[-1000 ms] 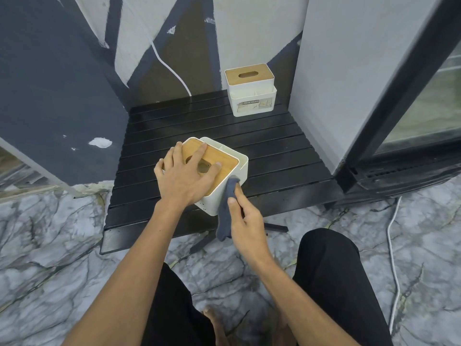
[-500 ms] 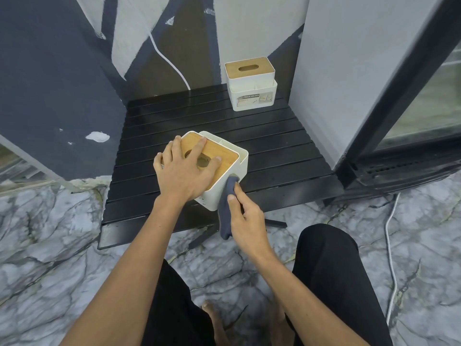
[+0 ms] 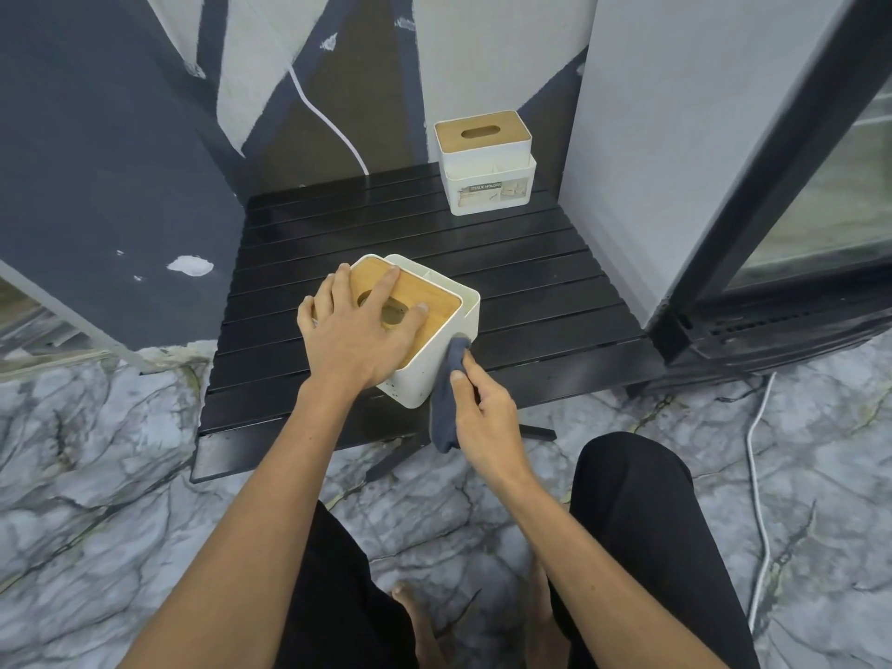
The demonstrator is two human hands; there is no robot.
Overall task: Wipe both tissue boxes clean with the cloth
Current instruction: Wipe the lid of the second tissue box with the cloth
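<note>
A white tissue box with a wooden lid point(image 3: 437, 347) stands near the front of the black slatted table point(image 3: 540, 292). My left hand point(image 3: 357, 330) lies flat on its lid, fingers spread over the slot. My right hand point(image 3: 482, 417) grips a dark blue cloth point(image 3: 446, 403) and presses its top end against the box's near right side. The cloth's lower end hangs below the table's front edge. A second white tissue box with a wooden lid point(image 3: 485, 161) stands at the table's back right, untouched.
A grey cabinet side point(image 3: 675, 137) borders the table on the right, with a glass-door fridge point(image 3: 820, 210) beyond. A painted wall rises behind and to the left. A white cable point(image 3: 758, 475) lies on the marble floor at right. My knees are below the table's front edge.
The right hand has slid the cloth a little along the near box's side. The left hand stays on the lid. The view has shifted slightly.
</note>
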